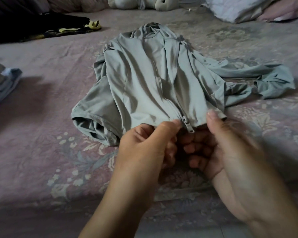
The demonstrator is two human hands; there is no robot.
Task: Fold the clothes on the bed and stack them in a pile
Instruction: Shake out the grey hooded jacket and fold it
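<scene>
A pale grey-green zip jacket [144, 79] lies rumpled in the middle of the bed, hood end far from me, one sleeve [265, 78] trailing out to the right. Its zipper slider [186, 123] sits at the near hem. My left hand [148, 145] pinches the hem just left of the zipper. My right hand [218, 145] grips the hem just right of it, thumb on top and fingers curled under the cloth. A pile of folded clothes [2, 83] sits at the left edge.
The bed has a pink floral cover [50, 152]. A black and yellow garment [41, 28] lies at the far left. A grey plush toy [141, 3] and pillows [239, 9] line the head of the bed.
</scene>
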